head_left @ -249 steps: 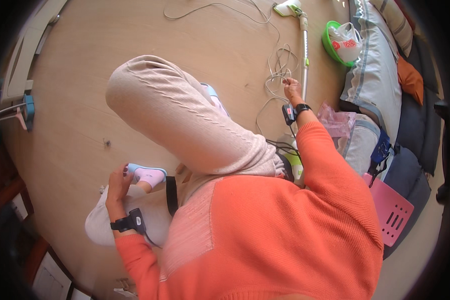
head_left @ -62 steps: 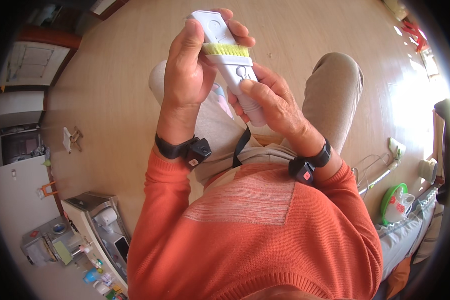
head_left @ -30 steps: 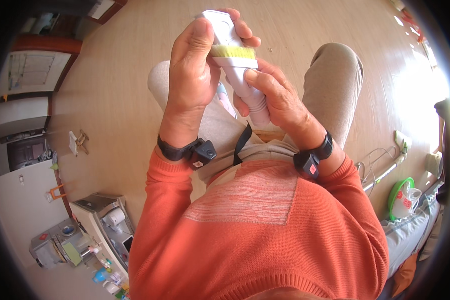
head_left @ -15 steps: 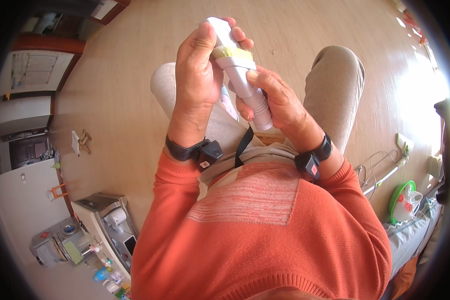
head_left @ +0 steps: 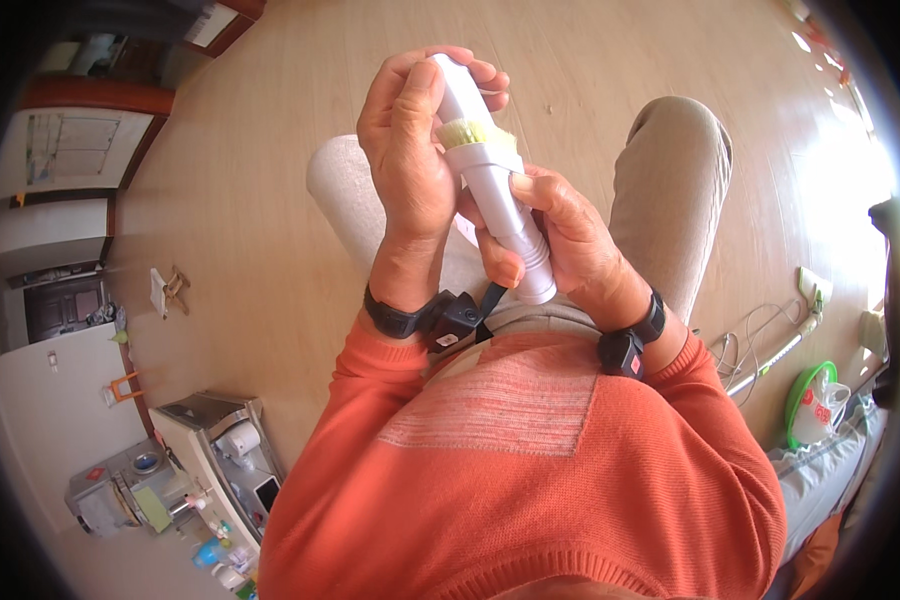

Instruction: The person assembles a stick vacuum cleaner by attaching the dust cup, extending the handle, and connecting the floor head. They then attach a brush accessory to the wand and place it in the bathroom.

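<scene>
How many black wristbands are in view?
2: a left wristband behind the left hand, and a right wristband behind the right hand. Sleeves could hide more.

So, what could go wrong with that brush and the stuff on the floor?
The brush is held up above the floor, so it might fall if the left hand and right hand let it slip. Also, the loose cord beside the pole could trip someone walking there.
</scene>
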The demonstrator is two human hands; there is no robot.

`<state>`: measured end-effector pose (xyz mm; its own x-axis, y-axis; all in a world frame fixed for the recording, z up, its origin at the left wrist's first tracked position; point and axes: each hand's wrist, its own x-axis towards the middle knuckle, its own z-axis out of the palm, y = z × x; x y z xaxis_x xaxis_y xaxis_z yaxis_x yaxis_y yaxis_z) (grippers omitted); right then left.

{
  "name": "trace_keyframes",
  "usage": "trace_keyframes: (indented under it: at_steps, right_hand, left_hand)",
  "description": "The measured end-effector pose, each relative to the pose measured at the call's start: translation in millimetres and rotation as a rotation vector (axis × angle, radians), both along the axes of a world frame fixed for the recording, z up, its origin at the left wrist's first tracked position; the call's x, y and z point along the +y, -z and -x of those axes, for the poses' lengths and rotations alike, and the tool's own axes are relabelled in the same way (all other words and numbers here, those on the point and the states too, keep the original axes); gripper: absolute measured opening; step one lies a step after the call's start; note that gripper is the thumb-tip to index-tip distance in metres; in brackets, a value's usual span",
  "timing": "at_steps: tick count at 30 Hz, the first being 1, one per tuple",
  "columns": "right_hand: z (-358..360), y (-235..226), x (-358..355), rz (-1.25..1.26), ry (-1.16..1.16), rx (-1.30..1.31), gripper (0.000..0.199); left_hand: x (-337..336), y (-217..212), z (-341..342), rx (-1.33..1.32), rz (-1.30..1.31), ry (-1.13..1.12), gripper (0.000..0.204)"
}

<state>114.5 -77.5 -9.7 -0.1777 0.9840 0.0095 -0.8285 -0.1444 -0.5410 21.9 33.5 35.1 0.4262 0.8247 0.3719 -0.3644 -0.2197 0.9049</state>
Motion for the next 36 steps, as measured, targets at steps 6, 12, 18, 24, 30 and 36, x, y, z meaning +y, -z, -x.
trace_keyframes:
  at_steps: [6,12,18,24,30,36]
  right_hand:
    - [4,7,-1,0.037,0.0,0.07,0.041]
    - [3,15,11,0.083,-0.058,0.333,0.044]
    - [0,24,25,-0.005,-0.147,0.585,0.046]
    - [-4,25,28,-0.008,-0.155,0.76,0.046]
    - [3,25,25,0.1,0.002,0.596,0.043]
    - [-7,35,26,-0.103,-0.356,1.074,0.042]
  left_hand:
    - [-1,8,1,0.045,0.048,-0.002,0.034]
    - [7,14,3,0.06,0.134,0.051,0.034]
    - [37,22,-2,-0.047,0.299,0.266,0.03]
    - [46,34,-11,-0.02,0.404,0.396,0.032]
    - [43,35,-22,0.102,0.329,0.224,0.031]
    - [43,24,-32,0.344,-0.011,0.113,0.03]
